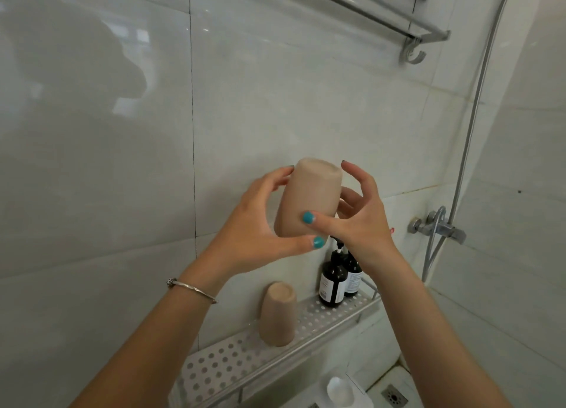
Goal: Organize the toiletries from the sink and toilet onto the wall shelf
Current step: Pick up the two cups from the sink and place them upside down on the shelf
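Two hands hold one beige cup (309, 196) upside down in the air above the wall shelf (245, 355), in front of the tiled wall (275, 101): the left hand (260, 224) wraps its side, the right hand (361, 221) presses a thumb on its front with fingers curled behind. A second beige cup (278, 314) stands upside down on the shelf, with two dark pump bottles (335, 280) near it to the right. A shower hose (477, 101) hangs farther right.
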The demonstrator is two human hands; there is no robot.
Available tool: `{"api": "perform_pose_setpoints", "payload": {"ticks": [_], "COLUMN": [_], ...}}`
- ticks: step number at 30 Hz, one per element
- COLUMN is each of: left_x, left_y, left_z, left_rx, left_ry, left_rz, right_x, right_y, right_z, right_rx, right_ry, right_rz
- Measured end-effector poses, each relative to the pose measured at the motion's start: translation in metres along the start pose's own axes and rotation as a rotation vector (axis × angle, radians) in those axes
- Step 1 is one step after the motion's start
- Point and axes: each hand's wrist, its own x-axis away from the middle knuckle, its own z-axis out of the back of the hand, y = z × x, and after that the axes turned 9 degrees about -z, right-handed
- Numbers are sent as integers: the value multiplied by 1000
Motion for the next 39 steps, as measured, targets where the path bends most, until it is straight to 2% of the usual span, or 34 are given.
{"api": "perform_pose_setpoints", "payload": {"ticks": [4, 12, 17, 24, 30, 39], "left_x": [9, 40, 63, 104, 130, 147], "left_y": [-2, -30, -55, -84, -104, -123], "left_z": [-4, -18, -24, -44, -65, -90], "left_rx": [-180, -15, -61, -196, -197, -248], "left_ry": [84, 191, 206, 235, 220, 196], "left_rz": [31, 244, 310, 446, 563, 630], "right_x": [1, 2, 1, 8, 13, 13], "right_y": [12, 47, 79, 148, 198, 216], "right_z": [-8, -27, -24, -8, -8, -19], "right_rx": [37, 39, 21, 289, 369, 445], "right_ry": [-29, -158, -273, -229, -247, -255], "right_rz": [-30, -83, -165, -292, -408, -385]}}
